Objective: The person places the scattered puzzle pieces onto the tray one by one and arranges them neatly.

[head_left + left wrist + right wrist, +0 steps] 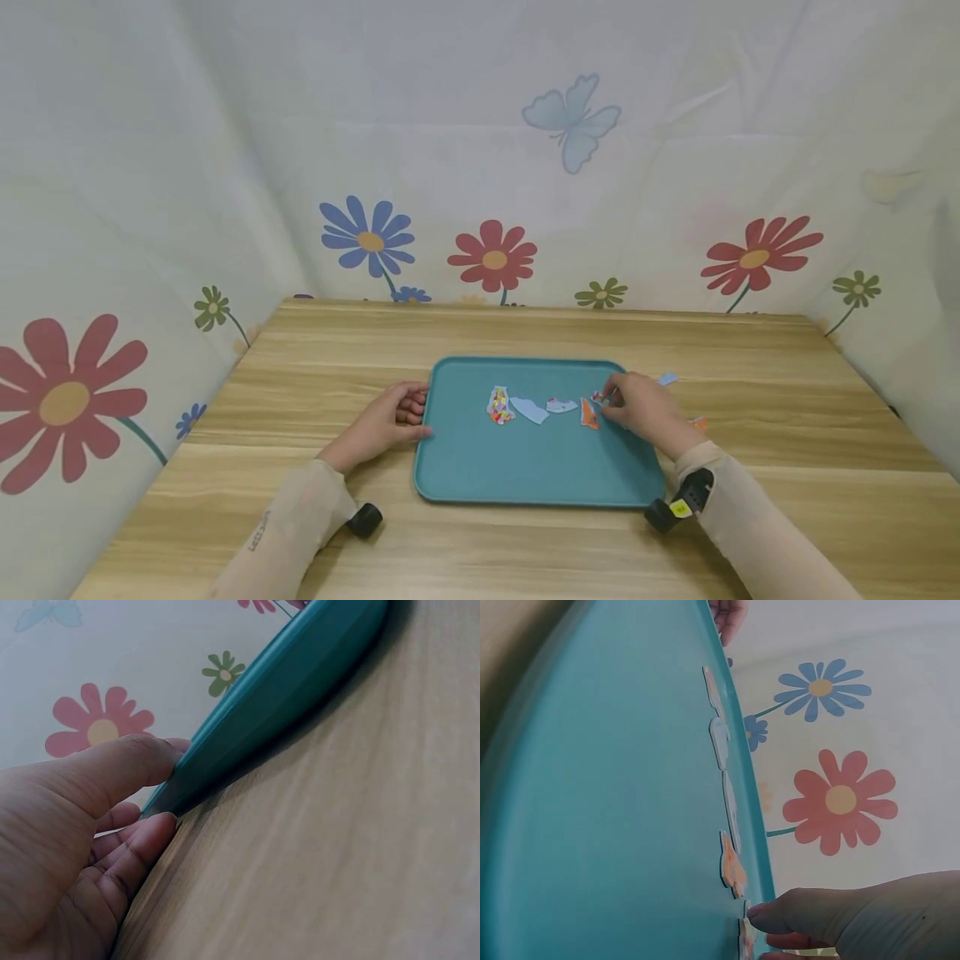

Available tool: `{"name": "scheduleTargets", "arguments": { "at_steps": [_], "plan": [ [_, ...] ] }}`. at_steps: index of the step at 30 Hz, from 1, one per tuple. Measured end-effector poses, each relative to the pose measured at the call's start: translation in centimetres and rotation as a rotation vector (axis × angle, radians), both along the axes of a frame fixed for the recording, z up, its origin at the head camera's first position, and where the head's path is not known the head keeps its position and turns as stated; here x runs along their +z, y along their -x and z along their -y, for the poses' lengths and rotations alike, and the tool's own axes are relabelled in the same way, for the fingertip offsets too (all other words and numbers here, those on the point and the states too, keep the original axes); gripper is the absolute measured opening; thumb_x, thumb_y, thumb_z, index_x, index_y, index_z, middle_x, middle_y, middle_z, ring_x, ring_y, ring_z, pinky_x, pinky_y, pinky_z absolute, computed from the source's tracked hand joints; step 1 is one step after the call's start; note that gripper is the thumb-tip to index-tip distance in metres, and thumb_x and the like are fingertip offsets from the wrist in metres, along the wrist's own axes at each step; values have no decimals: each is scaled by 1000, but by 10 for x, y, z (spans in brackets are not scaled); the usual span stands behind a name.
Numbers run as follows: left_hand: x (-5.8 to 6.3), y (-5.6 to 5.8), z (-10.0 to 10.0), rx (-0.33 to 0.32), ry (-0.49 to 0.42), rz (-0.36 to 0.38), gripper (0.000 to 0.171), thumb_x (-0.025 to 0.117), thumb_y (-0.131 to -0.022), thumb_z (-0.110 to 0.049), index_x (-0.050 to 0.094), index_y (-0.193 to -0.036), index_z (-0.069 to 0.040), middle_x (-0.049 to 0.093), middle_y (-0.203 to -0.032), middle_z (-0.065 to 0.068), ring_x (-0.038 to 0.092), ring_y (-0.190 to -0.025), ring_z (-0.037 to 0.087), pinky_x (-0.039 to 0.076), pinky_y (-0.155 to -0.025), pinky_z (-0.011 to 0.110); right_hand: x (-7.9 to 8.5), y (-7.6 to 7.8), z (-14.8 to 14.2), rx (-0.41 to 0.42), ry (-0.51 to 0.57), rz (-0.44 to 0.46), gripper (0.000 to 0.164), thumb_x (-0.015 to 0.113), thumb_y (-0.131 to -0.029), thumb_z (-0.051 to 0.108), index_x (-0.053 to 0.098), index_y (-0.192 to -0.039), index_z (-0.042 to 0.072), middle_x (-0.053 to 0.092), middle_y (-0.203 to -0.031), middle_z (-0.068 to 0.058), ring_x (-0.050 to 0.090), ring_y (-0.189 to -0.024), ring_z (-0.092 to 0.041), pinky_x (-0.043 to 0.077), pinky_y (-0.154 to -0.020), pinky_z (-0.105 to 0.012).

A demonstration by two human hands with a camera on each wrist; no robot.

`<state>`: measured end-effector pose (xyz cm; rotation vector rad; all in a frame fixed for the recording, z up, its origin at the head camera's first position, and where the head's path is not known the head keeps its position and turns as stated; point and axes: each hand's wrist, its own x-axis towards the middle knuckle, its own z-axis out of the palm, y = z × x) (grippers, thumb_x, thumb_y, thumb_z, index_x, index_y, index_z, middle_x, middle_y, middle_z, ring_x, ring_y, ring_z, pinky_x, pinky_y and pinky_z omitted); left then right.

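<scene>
Left hand (390,419): pinches teal tray (517,467)
Right hand (643,408): bent at small printed piece (597,397), grip unclear
Near rim (540,503): well apart from pieces (529,410)

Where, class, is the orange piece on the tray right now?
In the head view, the orange piece lies on the tray right of its middle, between a pale blue piece and the right hand.

your right grip (643,408) partly hides the small patterned piece (597,397); your yellow tag (681,508) is too small to read; the left wrist view cuts off the tray (277,682).
</scene>
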<state>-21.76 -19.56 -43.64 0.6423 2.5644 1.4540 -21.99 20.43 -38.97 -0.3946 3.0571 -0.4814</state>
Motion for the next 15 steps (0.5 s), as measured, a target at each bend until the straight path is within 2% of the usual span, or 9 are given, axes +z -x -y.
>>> {"name": "scheduleTargets", "arguments": {
  "at_steps": [15],
  "plan": [
    [0,0,-1,9,6,17,70,78,-81,-14,42,-138,3,55,-116,16,55,-98,20,52,-83,19,12,-2,-12,5,37,-49,27,74,-82,17,67,-101,0,65,-87,-12,59,-75,-21,51,-66,-38]
  ]
}}
